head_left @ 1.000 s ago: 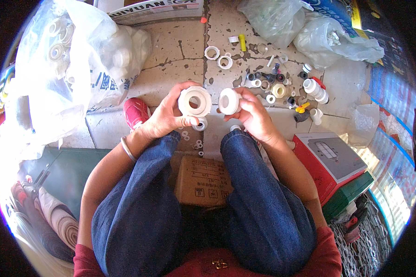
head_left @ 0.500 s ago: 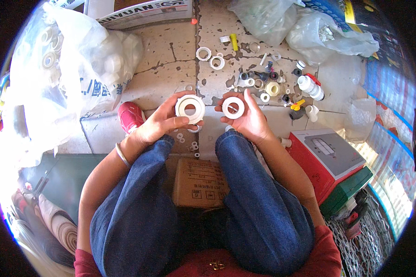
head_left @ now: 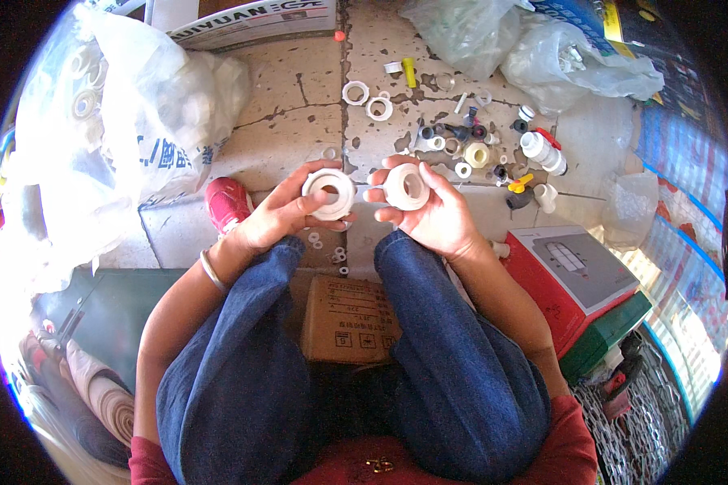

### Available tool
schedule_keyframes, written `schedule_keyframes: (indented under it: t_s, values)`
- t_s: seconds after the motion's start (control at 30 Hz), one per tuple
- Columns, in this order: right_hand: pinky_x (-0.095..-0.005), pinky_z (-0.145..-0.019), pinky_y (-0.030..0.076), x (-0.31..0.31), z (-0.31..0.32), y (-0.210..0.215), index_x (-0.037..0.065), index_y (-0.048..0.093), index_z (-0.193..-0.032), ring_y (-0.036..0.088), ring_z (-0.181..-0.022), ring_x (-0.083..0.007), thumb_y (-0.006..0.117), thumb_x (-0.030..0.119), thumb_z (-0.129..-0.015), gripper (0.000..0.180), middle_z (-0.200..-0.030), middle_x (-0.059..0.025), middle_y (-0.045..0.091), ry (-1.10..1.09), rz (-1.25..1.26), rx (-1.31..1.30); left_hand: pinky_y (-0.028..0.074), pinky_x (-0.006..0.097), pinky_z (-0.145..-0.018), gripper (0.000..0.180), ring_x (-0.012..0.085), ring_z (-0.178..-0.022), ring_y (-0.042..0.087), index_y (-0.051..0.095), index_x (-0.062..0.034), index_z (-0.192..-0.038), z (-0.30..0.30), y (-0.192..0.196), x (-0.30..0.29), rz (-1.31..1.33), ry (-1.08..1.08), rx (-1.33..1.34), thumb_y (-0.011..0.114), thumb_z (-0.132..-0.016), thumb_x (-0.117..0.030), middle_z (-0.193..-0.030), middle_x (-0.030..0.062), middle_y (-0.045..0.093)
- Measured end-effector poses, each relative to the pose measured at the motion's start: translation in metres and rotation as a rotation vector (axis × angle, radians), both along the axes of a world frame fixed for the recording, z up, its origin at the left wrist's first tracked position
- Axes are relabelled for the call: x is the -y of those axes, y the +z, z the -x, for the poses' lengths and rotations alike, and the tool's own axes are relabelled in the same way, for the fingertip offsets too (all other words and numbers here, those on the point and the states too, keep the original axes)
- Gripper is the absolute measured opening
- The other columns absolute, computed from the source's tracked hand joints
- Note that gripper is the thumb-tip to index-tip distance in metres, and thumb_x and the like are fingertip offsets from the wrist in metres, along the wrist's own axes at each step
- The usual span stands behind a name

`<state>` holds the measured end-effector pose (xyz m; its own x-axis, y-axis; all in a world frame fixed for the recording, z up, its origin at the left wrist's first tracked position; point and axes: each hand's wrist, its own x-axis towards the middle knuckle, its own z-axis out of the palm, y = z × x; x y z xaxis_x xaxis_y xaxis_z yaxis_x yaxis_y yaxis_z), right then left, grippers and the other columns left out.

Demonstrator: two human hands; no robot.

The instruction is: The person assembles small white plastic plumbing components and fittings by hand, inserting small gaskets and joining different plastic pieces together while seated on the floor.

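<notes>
Between my knees and the tiled floor I hold up two white plastic fittings, one in each hand. My left hand [head_left: 281,204] grips a wide white plastic ring nut [head_left: 345,194] by its left side, thumb at the near edge and fingers behind. A smaller white plastic flanged bushing [head_left: 416,182] rests in the fingers of my right hand [head_left: 441,214]; it is tilted, so its side wall shows. The two fittings face each other with a gap between them and do not touch. Small white washers [head_left: 338,255] lie on the floor below my hands.
Two white rings [head_left: 378,108] and a yellow plastic piece [head_left: 410,73] lie ahead. Mixed fittings, among them a white valve with a red handle [head_left: 543,152], spread to the right. A plastic bag of fittings [head_left: 162,121] stands left, a red box [head_left: 558,279] right, a cardboard box [head_left: 349,323] between my legs.
My right hand has turned its bushing from face-on to tilted, its fingers spreading further. The ring nut in my left hand has tilted and shifted slightly to the left.
</notes>
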<state>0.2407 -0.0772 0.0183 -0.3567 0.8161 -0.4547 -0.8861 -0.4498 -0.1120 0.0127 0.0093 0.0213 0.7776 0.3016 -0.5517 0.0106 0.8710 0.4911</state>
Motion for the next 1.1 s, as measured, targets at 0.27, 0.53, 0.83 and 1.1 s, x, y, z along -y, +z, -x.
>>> schedule_keyframes:
  t_s: [0.27,0.53,0.83,1.1]
  values:
    - [-0.0242,-0.076,0.046,0.002,0.026,-0.018,0.002,0.057,-0.102,0.058,-0.085,-0.0118,0.050,0.022,-0.094,0.023,-0.095,-0.0059,0.059,0.180,-0.127,1.017,0.050,0.024,-0.062,0.028,0.0109,-0.071,0.060,0.055,-0.0004,-0.100,0.003,-0.023,0.008,-0.283,-0.279,-0.264,0.045,-0.096,-0.026,-0.082,0.0060,0.061]
    - [-0.0274,-0.070,0.048,-0.013,0.038,-0.002,0.002,0.056,-0.098,0.061,-0.080,-0.0167,0.064,0.016,-0.084,0.021,-0.085,-0.0100,0.061,0.059,-0.289,1.391,0.046,0.024,-0.072,0.036,0.0096,-0.082,0.056,0.052,-0.0012,-0.112,-0.012,-0.012,0.003,-0.452,-0.312,-0.135,0.047,-0.095,-0.032,-0.090,0.0042,0.061]
    - [-0.0324,-0.065,0.047,0.009,-0.076,-0.071,0.006,0.061,-0.095,0.060,-0.072,-0.0202,0.061,0.016,-0.083,0.016,-0.084,-0.0093,0.061,-0.128,-0.013,2.046,0.044,0.025,-0.076,0.042,0.0088,-0.087,0.054,0.055,-0.0006,-0.113,-0.012,-0.004,-0.002,-0.403,-0.348,-0.207,0.052,-0.091,-0.037,-0.096,0.0024,0.061]
    - [-0.0422,-0.064,0.049,0.025,-0.184,-0.132,0.012,0.067,-0.080,0.062,-0.076,-0.0322,0.065,0.026,-0.072,0.016,-0.079,-0.0136,0.065,0.369,0.409,2.474,0.048,0.026,-0.073,0.047,0.0112,-0.085,0.058,0.049,-0.0024,-0.122,-0.019,0.013,-0.004,-0.230,-0.285,-0.170,0.054,-0.090,-0.036,-0.097,0.0045,0.061]
